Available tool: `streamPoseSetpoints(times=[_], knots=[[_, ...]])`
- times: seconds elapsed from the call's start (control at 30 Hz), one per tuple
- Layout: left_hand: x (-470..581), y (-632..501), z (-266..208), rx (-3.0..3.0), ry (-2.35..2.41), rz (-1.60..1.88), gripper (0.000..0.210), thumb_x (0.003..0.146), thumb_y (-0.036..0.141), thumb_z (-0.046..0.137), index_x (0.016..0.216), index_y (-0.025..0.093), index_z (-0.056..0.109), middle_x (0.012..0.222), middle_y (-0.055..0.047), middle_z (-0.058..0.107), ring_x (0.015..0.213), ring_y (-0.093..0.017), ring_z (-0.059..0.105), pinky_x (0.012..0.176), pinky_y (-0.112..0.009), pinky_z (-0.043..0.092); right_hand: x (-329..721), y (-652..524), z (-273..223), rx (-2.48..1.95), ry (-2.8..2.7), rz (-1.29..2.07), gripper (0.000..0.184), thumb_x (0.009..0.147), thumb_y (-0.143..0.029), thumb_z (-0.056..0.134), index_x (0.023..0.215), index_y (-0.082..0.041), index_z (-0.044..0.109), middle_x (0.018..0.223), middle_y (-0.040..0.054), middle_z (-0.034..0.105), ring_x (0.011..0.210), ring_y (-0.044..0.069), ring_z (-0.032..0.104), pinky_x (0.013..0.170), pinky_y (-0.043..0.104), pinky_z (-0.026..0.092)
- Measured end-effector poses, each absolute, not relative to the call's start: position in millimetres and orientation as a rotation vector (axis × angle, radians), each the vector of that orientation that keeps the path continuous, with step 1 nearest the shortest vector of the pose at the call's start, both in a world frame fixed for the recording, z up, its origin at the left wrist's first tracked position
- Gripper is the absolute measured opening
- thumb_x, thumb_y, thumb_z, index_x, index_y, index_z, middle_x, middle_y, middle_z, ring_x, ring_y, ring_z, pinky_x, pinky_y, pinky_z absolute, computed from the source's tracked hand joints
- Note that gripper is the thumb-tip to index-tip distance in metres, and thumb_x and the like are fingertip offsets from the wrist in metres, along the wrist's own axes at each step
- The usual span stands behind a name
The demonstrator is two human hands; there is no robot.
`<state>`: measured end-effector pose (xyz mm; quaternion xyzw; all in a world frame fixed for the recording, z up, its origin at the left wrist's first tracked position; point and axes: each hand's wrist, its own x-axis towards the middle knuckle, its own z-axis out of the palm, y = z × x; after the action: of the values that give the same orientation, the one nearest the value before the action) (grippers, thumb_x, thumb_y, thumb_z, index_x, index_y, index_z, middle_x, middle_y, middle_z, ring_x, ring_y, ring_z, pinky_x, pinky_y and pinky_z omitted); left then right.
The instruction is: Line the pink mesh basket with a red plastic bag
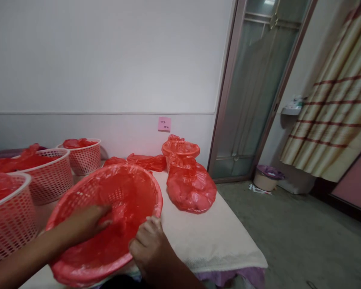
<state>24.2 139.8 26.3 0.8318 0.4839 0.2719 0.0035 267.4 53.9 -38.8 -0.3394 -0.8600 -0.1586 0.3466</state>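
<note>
A perforated plastic basket lined with a red plastic bag tilts toward me at the near edge of the table. My left hand is inside it, fingers pressing the red bag against the basket's inner wall. My right hand grips the basket's near rim with the bag's edge folded over it. A loose, puffed red bag lies on the cloth to the right of the basket.
Three white perforated baskets with red bags stand at the left. Another lined basket stands at the back by the wall. A cream cloth covers the table. Bare floor, a glass door and a curtain lie to the right.
</note>
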Motion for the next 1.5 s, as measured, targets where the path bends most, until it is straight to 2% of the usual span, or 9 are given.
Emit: streamPoseSetpoints(times=[0.1, 0.23, 0.37, 0.5, 0.67, 0.8, 0.93, 1.23, 1.5], knots=[[33, 127, 60, 2.656, 1.450, 0.922, 0.037, 0.082, 0.051, 0.057, 0.109, 0.027, 0.066, 0.108, -0.003, 0.074, 0.098, -0.023, 0.069, 0.087, -0.034, 0.052, 288, 44, -26, -0.903, -2.150, -0.349, 0.013, 0.088, -0.015, 0.046, 0.078, -0.019, 0.054, 0.072, 0.0003, 0.054, 0.076, 0.017, 0.044, 0.092, 0.042, 0.033], [49, 91, 78, 2.692, 1.233, 1.311, 0.030, 0.087, 0.044, 0.055, 0.113, 0.030, 0.060, 0.110, -0.001, 0.069, 0.102, -0.020, 0.065, 0.092, -0.030, 0.049, 316, 19, 0, -0.978, -2.021, -0.348, 0.020, 0.092, -0.012, 0.038, 0.080, -0.019, 0.053, 0.072, -0.0002, 0.055, 0.077, 0.016, 0.045, 0.100, 0.043, 0.028], [67, 63, 55, 2.601, 1.153, 1.451, 0.031, 0.089, 0.034, 0.054, 0.120, 0.029, 0.056, 0.119, -0.003, 0.064, 0.114, -0.020, 0.058, 0.100, -0.033, 0.046, 350, -15, 19, -1.076, -2.004, -0.405, 0.022, 0.093, -0.012, 0.037, 0.085, -0.021, 0.056, 0.074, -0.0010, 0.058, 0.076, 0.016, 0.049, 0.101, 0.042, 0.027], [90, 51, 4, 2.390, 1.200, 1.365, 0.036, 0.089, 0.031, 0.056, 0.125, 0.031, 0.051, 0.133, -0.004, 0.056, 0.126, -0.021, 0.050, 0.107, -0.039, 0.042, 395, -50, 14, -1.209, -2.046, -0.511, 0.021, 0.091, -0.013, 0.041, 0.092, -0.025, 0.058, 0.078, -0.0002, 0.063, 0.076, 0.017, 0.055, 0.098, 0.041, 0.028], [144, 36, -67, 2.042, 1.104, 1.044, 0.037, 0.088, 0.031, 0.053, 0.125, 0.027, 0.053, 0.131, -0.010, 0.057, 0.122, -0.025, 0.055, 0.103, -0.044, 0.047, 438, -73, -5, -1.282, -2.061, -0.631, 0.016, 0.090, -0.015, 0.046, 0.097, -0.022, 0.058, 0.081, 0.0019, 0.065, 0.079, 0.019, 0.058, 0.093, 0.039, 0.030], [196, 29, -114, 1.735, 1.009, 0.963, 0.049, 0.077, 0.026, 0.061, 0.125, 0.023, 0.054, 0.133, -0.012, 0.055, 0.125, -0.029, 0.051, 0.110, -0.047, 0.038, 437, -66, -8, -1.320, -2.031, -0.584, 0.016, 0.092, -0.014, 0.045, 0.099, -0.021, 0.058, 0.084, 0.0029, 0.065, 0.084, 0.019, 0.058, 0.097, 0.041, 0.028], [233, 29, -146, 1.616, 1.047, 0.958, 0.069, 0.074, 0.031, 0.064, 0.136, 0.017, 0.037, 0.133, -0.018, 0.053, 0.122, -0.030, 0.053, 0.102, -0.043, 0.044, 431, -49, -4, -1.291, -1.970, -0.539, 0.017, 0.095, -0.016, 0.041, 0.092, -0.021, 0.058, 0.081, 0.0023, 0.063, 0.080, 0.019, 0.055, 0.094, 0.042, 0.029], [273, 44, -172, 1.495, 1.228, 1.088, 0.073, 0.071, 0.028, 0.060, 0.136, 0.016, 0.029, 0.139, -0.020, 0.039, 0.132, -0.034, 0.040, 0.097, -0.044, 0.046, 456, -16, -7, -1.190, -2.023, -0.549, 0.014, 0.093, -0.011, 0.043, 0.095, -0.017, 0.056, 0.083, 0.0042, 0.061, 0.085, 0.020, 0.051, 0.090, 0.042, 0.031], [288, 44, -182, 1.466, 1.214, 1.189, 0.062, 0.073, 0.019, 0.051, 0.132, 0.015, 0.033, 0.132, -0.017, 0.043, 0.117, -0.026, 0.051, 0.083, -0.038, 0.055, 484, -5, -8, -1.138, -2.144, -0.536, 0.012, 0.090, -0.009, 0.048, 0.100, -0.012, 0.054, 0.088, 0.0080, 0.058, 0.092, 0.022, 0.048, 0.090, 0.044, 0.032]])
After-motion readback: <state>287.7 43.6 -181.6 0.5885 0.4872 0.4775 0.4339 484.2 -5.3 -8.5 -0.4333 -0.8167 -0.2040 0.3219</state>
